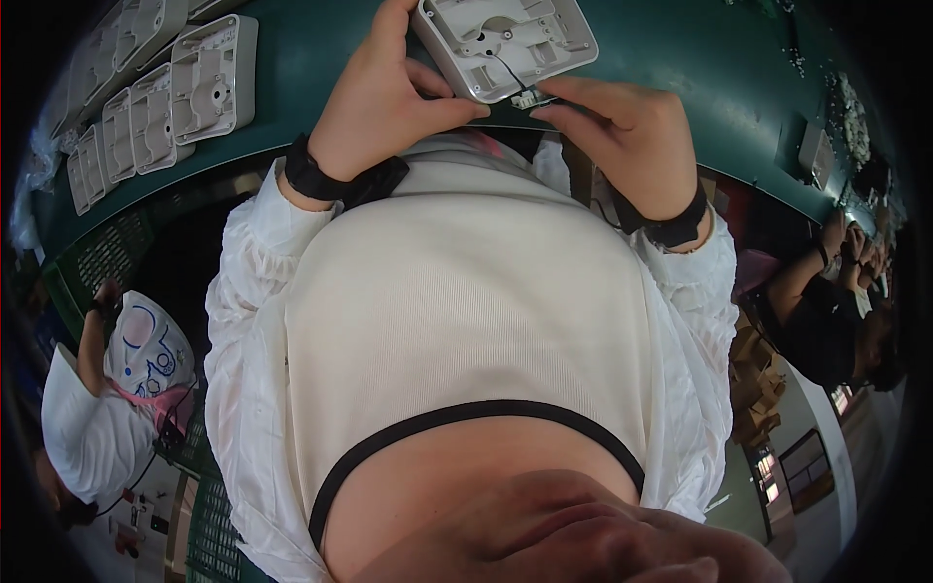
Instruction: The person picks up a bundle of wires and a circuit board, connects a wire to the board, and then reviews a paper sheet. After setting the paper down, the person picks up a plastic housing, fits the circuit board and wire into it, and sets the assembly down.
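At the top middle, a white plastic housing point(505, 44) lies tilted at the table's near edge with its ribbed inside facing up. My left hand point(384, 107) is closed on its left side, fingers along the wall and thumb at the near corner. A dark wire runs from the housing's inside over its near wall to a small pale part point(526, 99), perhaps a connector or little board. My right hand point(632, 121) pinches that part between thumb and forefinger, just off the housing's near edge. Fine detail of the part is too small to make out.
Several similar white housings point(214, 78) stand in rows on the green table point(321, 58) at the left. Far right are a lone pale housing point(816, 155) and scattered small parts point(853, 126). Other people point(826, 301) work at both sides; a green crate point(87, 262) sits lower left.
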Demonstrator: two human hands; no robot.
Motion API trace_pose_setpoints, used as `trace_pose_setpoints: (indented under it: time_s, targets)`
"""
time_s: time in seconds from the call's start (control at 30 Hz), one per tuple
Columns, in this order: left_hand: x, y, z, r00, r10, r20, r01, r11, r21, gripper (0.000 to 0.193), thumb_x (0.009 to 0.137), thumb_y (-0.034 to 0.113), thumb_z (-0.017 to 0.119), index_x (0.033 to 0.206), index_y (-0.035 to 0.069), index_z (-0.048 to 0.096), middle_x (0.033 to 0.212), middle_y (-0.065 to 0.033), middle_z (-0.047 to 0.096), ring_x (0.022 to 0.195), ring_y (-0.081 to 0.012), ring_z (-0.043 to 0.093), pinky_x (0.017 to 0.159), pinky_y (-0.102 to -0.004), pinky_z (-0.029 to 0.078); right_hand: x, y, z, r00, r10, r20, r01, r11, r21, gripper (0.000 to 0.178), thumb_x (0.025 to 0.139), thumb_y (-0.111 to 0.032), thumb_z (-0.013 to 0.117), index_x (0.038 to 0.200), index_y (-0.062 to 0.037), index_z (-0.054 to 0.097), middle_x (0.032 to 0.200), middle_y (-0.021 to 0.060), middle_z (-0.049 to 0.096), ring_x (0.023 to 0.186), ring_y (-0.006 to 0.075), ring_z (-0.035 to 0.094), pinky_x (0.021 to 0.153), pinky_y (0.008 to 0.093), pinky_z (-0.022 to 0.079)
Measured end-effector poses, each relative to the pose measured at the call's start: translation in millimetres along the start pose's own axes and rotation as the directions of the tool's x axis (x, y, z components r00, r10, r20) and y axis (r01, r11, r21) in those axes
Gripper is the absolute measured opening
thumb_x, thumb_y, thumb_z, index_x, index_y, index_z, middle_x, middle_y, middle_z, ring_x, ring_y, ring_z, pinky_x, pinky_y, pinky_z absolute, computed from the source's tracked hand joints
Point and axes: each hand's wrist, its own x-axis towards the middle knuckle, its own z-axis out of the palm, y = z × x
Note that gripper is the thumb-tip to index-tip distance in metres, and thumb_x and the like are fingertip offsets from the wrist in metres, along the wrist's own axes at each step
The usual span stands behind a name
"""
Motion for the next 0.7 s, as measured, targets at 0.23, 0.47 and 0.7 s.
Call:
trace_pose_setpoints:
  time_s: [0.23,0.47,0.7]
  targets:
    - [-0.8,-23.7,2.3,0.998,-0.052,0.018,0.053,0.998,-0.046,0.098,0.07,-0.003,0.082,0.147,0.0,0.021,0.126,-0.0169,0.055,0.083,-0.0163,0.07,0.069,-0.028,0.058,-9.3,-4.1,8.6,0.99,-0.077,-0.118,0.062,0.989,-0.131,0.022,0.081,-0.012,0.08,0.1,-0.0041,0.076,0.093,0.0092,0.068,0.067,0.0201,0.064,0.059,0.0274,0.049]
    - [2.2,-57.5,6.7,0.836,0.549,0.003,-0.532,0.811,-0.242,0.099,0.07,-0.003,0.083,0.147,0.001,0.02,0.126,-0.016,0.055,0.083,-0.0166,0.07,0.069,-0.0285,0.058,-3.9,10.2,25.0,0.945,-0.238,-0.226,0.248,0.968,0.02,0.017,0.083,-0.008,0.078,0.098,-0.0008,0.074,0.101,0.0105,0.066,0.074,0.0198,0.064,0.065,0.0257,0.05]
    - [4.1,-49.4,4.7,0.848,0.529,0.041,-0.512,0.836,-0.198,0.099,0.07,0.0,0.085,0.147,0.002,0.022,0.126,-0.016,0.055,0.084,-0.0172,0.07,0.069,-0.0283,0.058,-6.9,5.8,22.2,0.988,0.145,-0.045,-0.101,0.85,0.517,0.016,0.085,-0.002,0.074,0.101,0.0014,0.072,0.107,0.0119,0.066,0.077,0.0168,0.065,0.067,0.0239,0.051]
